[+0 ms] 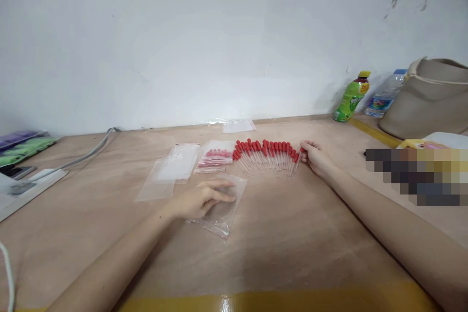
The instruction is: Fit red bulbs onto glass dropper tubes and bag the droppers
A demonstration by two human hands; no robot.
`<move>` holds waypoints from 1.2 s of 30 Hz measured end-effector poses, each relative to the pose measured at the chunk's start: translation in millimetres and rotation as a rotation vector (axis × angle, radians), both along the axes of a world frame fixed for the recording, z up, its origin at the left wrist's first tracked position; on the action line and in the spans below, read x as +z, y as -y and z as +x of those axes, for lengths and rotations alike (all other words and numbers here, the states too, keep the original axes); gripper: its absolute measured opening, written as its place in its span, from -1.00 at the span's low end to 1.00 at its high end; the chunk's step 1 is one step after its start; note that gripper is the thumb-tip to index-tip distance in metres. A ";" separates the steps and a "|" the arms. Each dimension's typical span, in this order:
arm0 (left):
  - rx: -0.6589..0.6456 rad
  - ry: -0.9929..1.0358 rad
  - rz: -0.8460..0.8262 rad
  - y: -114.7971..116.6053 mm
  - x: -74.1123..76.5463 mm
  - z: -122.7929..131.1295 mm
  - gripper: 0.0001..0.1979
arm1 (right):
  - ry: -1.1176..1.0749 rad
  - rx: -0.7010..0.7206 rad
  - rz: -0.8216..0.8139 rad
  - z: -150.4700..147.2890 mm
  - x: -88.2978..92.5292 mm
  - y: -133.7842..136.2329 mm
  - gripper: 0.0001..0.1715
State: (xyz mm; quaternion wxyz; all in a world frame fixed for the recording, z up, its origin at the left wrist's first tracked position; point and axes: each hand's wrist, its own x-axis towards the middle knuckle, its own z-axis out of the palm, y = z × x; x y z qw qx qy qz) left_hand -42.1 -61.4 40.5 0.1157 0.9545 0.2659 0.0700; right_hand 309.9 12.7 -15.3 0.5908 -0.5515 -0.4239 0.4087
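A fanned row of droppers [272, 150] with red bulbs and thin clear stems lies in the middle of the table. At the row's right end, my right hand [311, 156] is closed in a pinch on the red bulb of one dropper [297, 157]. My left hand [209, 197] rests on a clear zip bag [234, 204], its fingers stretched out and apart. Behind that bag lies a small stack of zip bags [215, 153] with red bulbs showing through the plastic. Flat clear bags [177, 163] lie to the left of the stack.
Another clear bag [238, 126] lies by the wall. At the back right stand a green bottle [351, 97], a water bottle [385, 95] and a beige bag [427, 97]. A grey cable [87, 156] and purple and green packets [27, 146] lie on the left.
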 end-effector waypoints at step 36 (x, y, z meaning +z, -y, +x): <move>0.186 -0.020 0.031 12.8 -36.4 22.6 -0.45 | -0.149 0.109 0.200 -97.2 -4.5 64.4 -0.60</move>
